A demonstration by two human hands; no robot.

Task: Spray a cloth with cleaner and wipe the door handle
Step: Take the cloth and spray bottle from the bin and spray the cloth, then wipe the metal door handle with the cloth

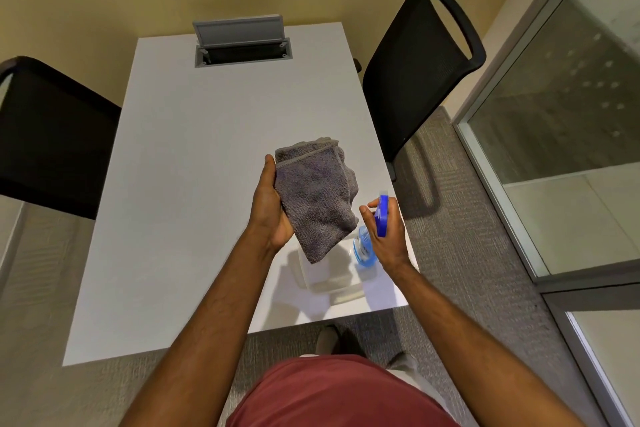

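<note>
A folded grey cloth (317, 199) rests across the palm of my left hand (272, 208), held above the white table (180, 184). Just to its right, my right hand (386, 236) grips a spray bottle (367, 246) of blue cleaner by the neck. Its blue trigger head (382, 215) points toward the cloth, and my fingers lie over the trigger. The bottle's clear body with blue liquid shows below my hand. No door handle is in view.
A clear plastic tub (332, 282) sits on the table under my hands. Black chairs stand at the left (52, 135) and right (422, 73). An open cable hatch (242, 42) is at the table's far end. A glass partition (561, 114) runs along the right.
</note>
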